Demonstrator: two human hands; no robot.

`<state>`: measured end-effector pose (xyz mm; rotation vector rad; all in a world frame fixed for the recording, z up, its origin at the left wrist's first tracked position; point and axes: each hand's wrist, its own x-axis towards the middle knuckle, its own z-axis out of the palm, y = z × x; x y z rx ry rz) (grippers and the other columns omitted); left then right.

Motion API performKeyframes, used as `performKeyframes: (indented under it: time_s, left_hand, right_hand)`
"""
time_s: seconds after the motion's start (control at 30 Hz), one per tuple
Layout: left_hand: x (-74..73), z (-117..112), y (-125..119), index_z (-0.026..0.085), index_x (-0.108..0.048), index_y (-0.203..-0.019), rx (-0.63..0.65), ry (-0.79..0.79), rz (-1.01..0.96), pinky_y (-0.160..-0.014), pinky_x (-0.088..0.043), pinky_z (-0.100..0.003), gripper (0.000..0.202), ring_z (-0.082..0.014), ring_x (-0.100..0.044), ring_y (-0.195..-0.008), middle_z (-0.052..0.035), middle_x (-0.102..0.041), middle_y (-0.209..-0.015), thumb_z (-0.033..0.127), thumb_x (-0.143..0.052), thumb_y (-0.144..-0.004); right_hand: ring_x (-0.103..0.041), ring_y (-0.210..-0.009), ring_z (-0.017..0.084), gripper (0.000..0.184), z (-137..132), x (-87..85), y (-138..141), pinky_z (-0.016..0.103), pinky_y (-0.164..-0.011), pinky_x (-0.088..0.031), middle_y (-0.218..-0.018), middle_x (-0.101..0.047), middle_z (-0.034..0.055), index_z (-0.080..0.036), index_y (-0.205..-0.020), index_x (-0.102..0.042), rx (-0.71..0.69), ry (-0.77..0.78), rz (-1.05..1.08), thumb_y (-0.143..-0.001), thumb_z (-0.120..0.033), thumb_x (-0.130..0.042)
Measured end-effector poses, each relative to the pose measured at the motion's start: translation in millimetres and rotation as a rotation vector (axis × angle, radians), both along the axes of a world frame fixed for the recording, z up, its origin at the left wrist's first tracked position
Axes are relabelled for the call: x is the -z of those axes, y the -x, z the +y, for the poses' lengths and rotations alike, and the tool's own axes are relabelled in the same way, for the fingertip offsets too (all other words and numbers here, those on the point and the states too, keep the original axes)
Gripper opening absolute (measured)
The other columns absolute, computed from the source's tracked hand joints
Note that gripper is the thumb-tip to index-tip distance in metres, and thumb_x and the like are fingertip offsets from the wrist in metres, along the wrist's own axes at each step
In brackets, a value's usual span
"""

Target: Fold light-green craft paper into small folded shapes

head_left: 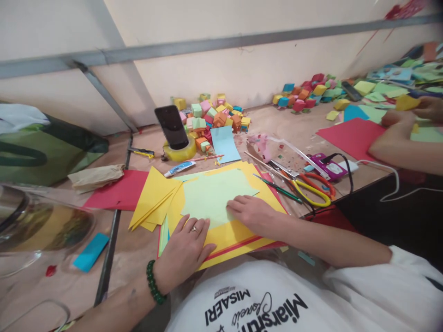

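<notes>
A light green sheet of paper [211,196] lies on a stack of coloured paper, right over a yellow sheet [230,237]. Red, green and blue edges show beneath. My left hand [187,242], with a ring and a green bead bracelet, rests flat at the near left edge of the green sheet, fingers stretched out. On the sheet's right part, my right hand [251,214] lies palm down with its fingers extended and slightly bent. Neither hand grips anything that I can see. Yellow folded paper pieces [155,196] lie beside the stack on the left.
Scissors [311,189], a green pen [280,189] and a pink glue gun [261,145] lie to the right. Behind the stack stand a phone [171,127] and a heap of paper cubes [211,115]. A glass pot [51,226] is at left. Another person's arm [408,143] reaches in at right.
</notes>
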<state>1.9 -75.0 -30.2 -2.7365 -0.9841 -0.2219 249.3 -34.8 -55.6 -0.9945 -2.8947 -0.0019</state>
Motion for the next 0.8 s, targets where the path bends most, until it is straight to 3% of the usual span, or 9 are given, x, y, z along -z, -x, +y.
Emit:
performKeyframes:
  time_s: [0.17, 0.3, 0.37, 0.5, 0.6, 0.7, 0.8]
  left_hand:
    - [2.7, 1, 2, 0.005, -0.062, -0.111, 0.012, 0.002, -0.057, -0.091, -0.039, -0.043, 0.035, -0.0256, -0.056, -0.088, -0.013, -0.067, -0.096, 0.029, -0.042, -0.094]
    - [7.0, 1, 3, 0.005, -0.061, -0.112, 0.014, 0.024, -0.075, -0.091, -0.039, -0.044, 0.035, -0.0262, -0.055, -0.089, -0.0139, -0.066, -0.097, 0.029, -0.044, -0.094]
    - [9.1, 2, 4, 0.006, -0.06, -0.113, 0.003, 0.047, -0.074, -0.093, -0.039, -0.045, 0.034, -0.0265, -0.055, -0.091, -0.0138, -0.065, -0.099, 0.029, -0.046, -0.093]
    - [7.6, 2, 4, 0.009, -0.06, -0.115, -0.046, 0.122, -0.066, -0.094, -0.04, -0.046, 0.033, -0.0269, -0.054, -0.094, -0.0133, -0.063, -0.103, 0.029, -0.052, -0.09]
    - [4.0, -2, 3, 0.009, -0.06, -0.117, -0.078, 0.181, -0.052, -0.094, -0.041, -0.045, 0.036, -0.0276, -0.054, -0.099, -0.0139, -0.063, -0.107, 0.03, -0.054, -0.088]
    - [4.7, -8, 4, 0.009, -0.056, -0.124, -0.126, 0.215, -0.024, -0.099, -0.039, -0.048, 0.042, -0.0287, -0.052, -0.106, -0.0148, -0.061, -0.117, 0.032, -0.052, -0.089]
    - [9.4, -15, 6, 0.012, -0.051, -0.131, -0.17, 0.231, -0.026, -0.104, -0.036, -0.05, 0.047, -0.0292, -0.051, -0.112, -0.0151, -0.058, -0.126, 0.035, -0.048, -0.091]
  right_hand:
    - [-0.053, -0.094, 0.023, 0.026, -8, 3.8, -51, 0.034, -0.081, -0.045, -0.102, -0.061, 0.0119, -0.014, -0.105, -0.06, 0.244, -0.069, 0.052, -0.085, -0.003, -0.047]
    - [-0.055, -0.092, 0.024, 0.031, -14, 5.2, -66, 0.034, -0.08, -0.045, -0.1, -0.065, 0.0129, -0.012, -0.104, -0.063, 0.404, -0.139, 0.003, -0.082, 0.0, -0.046]
    - [-0.057, -0.093, 0.023, 0.032, -13, -2.3, -67, 0.032, -0.077, -0.045, -0.1, -0.066, 0.0117, -0.013, -0.102, -0.065, 0.453, -0.118, -0.025, -0.08, 0.001, -0.046]
    - [-0.06, -0.097, 0.023, 0.028, -3, -40.9, -50, 0.029, -0.07, -0.047, -0.096, -0.068, 0.0103, -0.016, -0.093, -0.067, 0.555, -0.012, -0.036, -0.081, 0.0, -0.046]
    - [-0.059, -0.104, 0.023, 0.028, 9, -68.1, -22, 0.034, -0.086, -0.048, -0.104, -0.067, 0.0108, -0.017, -0.104, -0.065, 0.465, 0.062, 0.079, -0.086, -0.007, -0.046]
    - [-0.058, -0.11, 0.024, 0.025, 27, -72.3, 6, 0.036, -0.092, -0.046, -0.116, -0.064, 0.0107, -0.018, -0.112, -0.061, 0.372, 0.211, 0.175, -0.088, -0.021, -0.053]
    - [-0.059, -0.108, 0.028, 0.052, 53, -58.1, 23, 0.036, -0.087, -0.048, -0.12, -0.061, 0.0148, -0.014, -0.118, -0.057, 0.456, 0.352, 0.15, -0.075, -0.039, -0.072]
